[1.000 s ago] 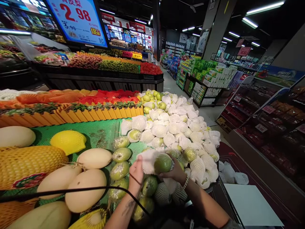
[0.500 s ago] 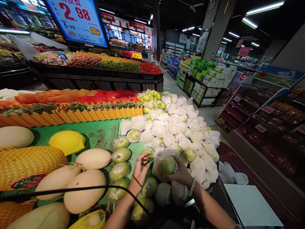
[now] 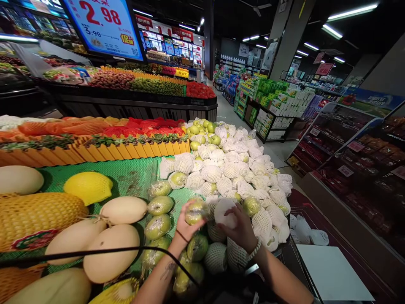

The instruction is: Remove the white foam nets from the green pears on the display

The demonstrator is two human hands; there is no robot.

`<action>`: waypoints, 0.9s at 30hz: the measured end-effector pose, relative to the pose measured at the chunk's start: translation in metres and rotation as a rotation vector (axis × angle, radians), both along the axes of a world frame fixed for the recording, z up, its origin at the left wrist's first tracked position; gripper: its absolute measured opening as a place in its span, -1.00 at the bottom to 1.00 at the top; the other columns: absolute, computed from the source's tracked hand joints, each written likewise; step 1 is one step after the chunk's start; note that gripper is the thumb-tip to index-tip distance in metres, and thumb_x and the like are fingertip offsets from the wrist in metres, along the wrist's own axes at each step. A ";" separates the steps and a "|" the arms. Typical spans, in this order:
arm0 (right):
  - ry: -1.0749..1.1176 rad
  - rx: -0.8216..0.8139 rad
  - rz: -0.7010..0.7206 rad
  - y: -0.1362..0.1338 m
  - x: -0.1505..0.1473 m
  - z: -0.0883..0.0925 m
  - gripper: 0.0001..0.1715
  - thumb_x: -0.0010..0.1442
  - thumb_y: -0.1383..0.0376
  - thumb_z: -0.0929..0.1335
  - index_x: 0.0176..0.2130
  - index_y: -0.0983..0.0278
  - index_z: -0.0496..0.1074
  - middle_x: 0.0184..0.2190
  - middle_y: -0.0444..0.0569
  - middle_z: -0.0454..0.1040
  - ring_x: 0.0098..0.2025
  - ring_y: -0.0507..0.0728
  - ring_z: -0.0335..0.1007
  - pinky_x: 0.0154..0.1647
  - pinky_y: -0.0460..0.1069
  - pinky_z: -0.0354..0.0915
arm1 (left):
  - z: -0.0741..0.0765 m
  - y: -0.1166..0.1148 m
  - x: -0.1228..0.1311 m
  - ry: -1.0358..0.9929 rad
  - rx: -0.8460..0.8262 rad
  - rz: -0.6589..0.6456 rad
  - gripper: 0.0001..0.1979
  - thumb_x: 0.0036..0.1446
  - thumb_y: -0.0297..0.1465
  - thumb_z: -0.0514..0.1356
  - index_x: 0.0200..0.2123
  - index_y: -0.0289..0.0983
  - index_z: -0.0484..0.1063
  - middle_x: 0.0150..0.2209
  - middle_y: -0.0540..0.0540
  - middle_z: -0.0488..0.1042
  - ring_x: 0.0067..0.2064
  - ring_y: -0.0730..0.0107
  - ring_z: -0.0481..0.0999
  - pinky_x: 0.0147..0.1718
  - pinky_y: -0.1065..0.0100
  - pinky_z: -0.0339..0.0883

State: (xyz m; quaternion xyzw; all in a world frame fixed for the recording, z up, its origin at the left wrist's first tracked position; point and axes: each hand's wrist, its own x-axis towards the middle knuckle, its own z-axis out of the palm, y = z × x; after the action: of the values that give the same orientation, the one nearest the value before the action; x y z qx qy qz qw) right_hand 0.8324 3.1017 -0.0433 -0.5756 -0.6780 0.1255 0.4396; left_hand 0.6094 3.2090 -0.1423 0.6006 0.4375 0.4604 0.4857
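1. The left hand (image 3: 185,226) has its fingers curled around a film-wrapped pear (image 3: 195,213), which is just left of a foam-wrapped pear (image 3: 223,213).
2. The right hand (image 3: 243,230) grips that foam-wrapped pear, thumb and fingers bent over its right side, at the near edge of the pile (image 3: 232,171).
3. Both pears look firm and fairly light, but likely bruise easily, so gentle pressure should suit.
4. The clear film may be slippery; a hold around the widest part, thumb opposite the fingers, seems safest.
5. The foam should cushion, yet could slip off if only its end is pinched.
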 end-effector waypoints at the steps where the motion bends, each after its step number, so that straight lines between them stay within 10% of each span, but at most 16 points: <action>1: 0.022 0.014 -0.018 -0.003 0.006 0.005 -0.70 0.23 0.14 0.57 -0.18 0.21 0.49 -0.21 -0.02 0.53 -0.16 0.21 0.53 -0.14 0.08 0.48 | 0.002 0.014 -0.009 0.010 0.030 0.046 -0.11 -0.13 0.00 0.53 0.19 -0.13 0.26 0.12 -0.25 0.53 0.08 -0.13 0.64 0.14 -0.21 0.58; 5: 0.059 0.029 -0.058 -0.016 0.021 0.019 -0.69 0.24 0.13 0.55 -0.29 0.19 0.42 -0.36 -0.10 0.51 -0.31 0.16 0.47 -0.24 0.06 0.42 | 0.016 0.072 -0.047 0.182 0.163 0.107 -0.14 -0.12 -0.12 0.52 0.22 -0.20 0.31 0.23 -0.28 0.45 0.30 -0.16 0.48 0.37 -0.20 0.34; 11: 0.056 0.001 -0.081 -0.023 0.022 0.022 -0.76 0.20 0.15 0.55 -0.27 0.12 0.46 -0.33 -0.09 0.54 -0.30 0.22 0.50 -0.25 0.12 0.46 | 0.029 0.127 -0.065 1.128 0.383 -0.231 -0.20 0.03 -0.37 0.34 0.37 -0.19 0.29 0.40 -0.29 0.40 0.41 -0.23 0.36 0.32 -0.13 0.32; 16: 0.042 0.026 -0.095 -0.022 0.020 0.018 -0.79 0.22 0.15 0.55 -0.25 0.14 0.50 -0.31 -0.07 0.56 -0.26 0.24 0.55 -0.23 0.12 0.49 | 0.029 0.139 -0.054 1.276 0.399 -0.304 -0.19 -0.02 -0.41 0.45 0.34 -0.22 0.41 0.45 -0.42 0.28 0.49 -0.29 0.24 0.39 -0.07 0.24; 27: -0.032 0.095 -0.167 -0.031 0.030 0.001 -0.76 0.24 0.11 0.57 -0.20 0.18 0.59 -0.26 -0.03 0.60 -0.21 0.24 0.61 -0.21 0.09 0.55 | 0.049 0.147 -0.043 1.429 0.222 -0.285 -0.29 0.18 -0.18 0.34 0.30 -0.46 0.39 0.06 -0.51 0.61 0.05 -0.29 0.65 -0.04 0.05 0.50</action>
State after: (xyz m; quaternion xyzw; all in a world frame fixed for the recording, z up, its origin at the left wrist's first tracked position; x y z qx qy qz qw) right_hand 0.8625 3.0707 -0.0421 -0.6105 -0.6398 0.0469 0.4645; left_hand 0.5668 3.3561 -0.0930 0.8509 0.5156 -0.0693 0.0735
